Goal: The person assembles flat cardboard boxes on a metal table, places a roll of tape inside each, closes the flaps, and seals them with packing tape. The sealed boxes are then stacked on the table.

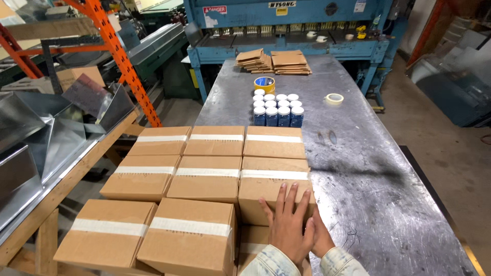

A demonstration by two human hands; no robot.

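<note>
You are pressing your left hand [289, 225] flat, fingers spread and pointing away from you, against the near face of a sealed brown cardboard box with a white tape strip [275, 188], which is sitting at the right end of the middle row on the scuffed grey metal table [378, 194]. Your right hand [321, 236] is lying just behind and under the left one, at that box's lower right corner; most of it is hidden, so you cannot tell how far it is open or whether it is gripping anything. Neither hand is visibly closing around the box. Pale denim cuffs [337, 263] are showing at both wrists.

The boxes are all taped shut, so their contents are not showing. Eight are standing in view as a block: three in the far row, three in the middle row, and two nearer ones at the left, sitting higher and closer to you. Part of another box [250, 245] is peeking out below your left hand.

Beyond the block, a cluster of small dark-blue jars with white lids [277, 108] is standing in tight rows, about eleven of them. Just behind them is lying one yellow-rimmed tape roll [264, 83], and well to the right one pale tape roll [334, 98]. At the far end, two stacks of flattened brown cardboard [276, 61] are resting side by side.
</note>
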